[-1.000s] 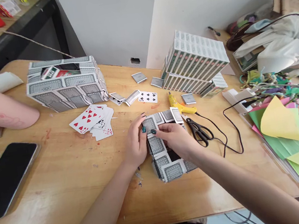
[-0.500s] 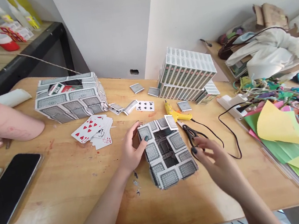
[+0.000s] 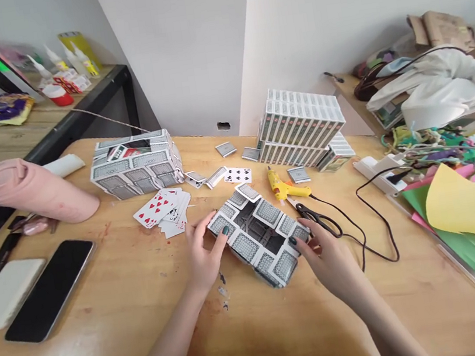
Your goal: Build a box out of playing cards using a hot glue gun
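Note:
In front of me a box made of playing cards (image 3: 246, 247) sits turned at an angle, patterned card backs outward, with a rectangular opening in its top. My left hand (image 3: 203, 250) grips its left corner, thumb on the top face. At the right corner my right hand (image 3: 324, 248) also pinches the box, thumb on top and fingers at the side. One card (image 3: 247, 192) sticks out past the far corner. Just beyond lie a yellow glue gun (image 3: 283, 186) and black-handled scissors (image 3: 320, 219), close to my right hand.
A larger card box (image 3: 135, 172) stands back left, near loose playing cards (image 3: 158, 210). Stacked card packs (image 3: 300, 122) stand back right. A phone (image 3: 50, 292) and pink roll (image 3: 40, 191) lie left. The glue gun's cord runs towards a power strip (image 3: 381, 178); coloured paper (image 3: 468, 216) lies right.
The card box has turned on the table, its far end swinging left. My right hand has moved from beside the scissors onto the box's right corner; my left hand keeps its hold.

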`<state>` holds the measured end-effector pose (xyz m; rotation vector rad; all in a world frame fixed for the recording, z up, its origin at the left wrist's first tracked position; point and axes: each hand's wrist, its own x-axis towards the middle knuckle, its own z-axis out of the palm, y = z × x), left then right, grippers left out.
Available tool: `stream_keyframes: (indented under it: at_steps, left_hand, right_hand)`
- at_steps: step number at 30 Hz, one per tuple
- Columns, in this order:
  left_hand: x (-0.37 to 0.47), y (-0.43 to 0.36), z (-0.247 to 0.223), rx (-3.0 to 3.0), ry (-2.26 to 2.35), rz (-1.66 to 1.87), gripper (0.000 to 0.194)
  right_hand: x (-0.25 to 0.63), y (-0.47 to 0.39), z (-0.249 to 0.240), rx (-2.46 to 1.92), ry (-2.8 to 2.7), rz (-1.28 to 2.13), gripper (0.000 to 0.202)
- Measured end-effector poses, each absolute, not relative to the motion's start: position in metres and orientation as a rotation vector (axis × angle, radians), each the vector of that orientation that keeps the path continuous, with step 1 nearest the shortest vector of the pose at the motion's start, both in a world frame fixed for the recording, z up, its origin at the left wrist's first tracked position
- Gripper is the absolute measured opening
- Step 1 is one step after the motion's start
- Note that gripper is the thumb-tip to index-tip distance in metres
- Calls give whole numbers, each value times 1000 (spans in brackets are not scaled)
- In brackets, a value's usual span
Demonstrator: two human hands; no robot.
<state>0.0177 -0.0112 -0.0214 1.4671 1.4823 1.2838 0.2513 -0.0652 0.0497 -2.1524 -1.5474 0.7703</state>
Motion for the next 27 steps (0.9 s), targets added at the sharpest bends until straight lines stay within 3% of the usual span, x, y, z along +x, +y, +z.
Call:
stream_keyframes:
  at_steps: [4,7,10,15,23,27]
  left_hand:
    - [16,-14,-25,1515,1383,1320,34]
    - [19,-9,-27,1402,1230,1347,33]
    - [21,-7,-27,1276,1129,1328,31]
    - [23,-10,-24,1239,1175,1285,30]
    - [31,-11,-27,1244,1226,1316,26]
    - [33,-2,-30,1295,1140,1325,22]
  right_hand:
    - [274,-33,52,-2209,-1762,621,33]
    - [291,4,43,-2130,-1814,282,30]
    - [302,40,24,-1988,-2052,131,46]
    - [304,72,0,-1947,-2359,251,56]
    - [309,81,17,-1924,-2351,231,33]
    - [317,76,51,-2037,-1894,207,17]
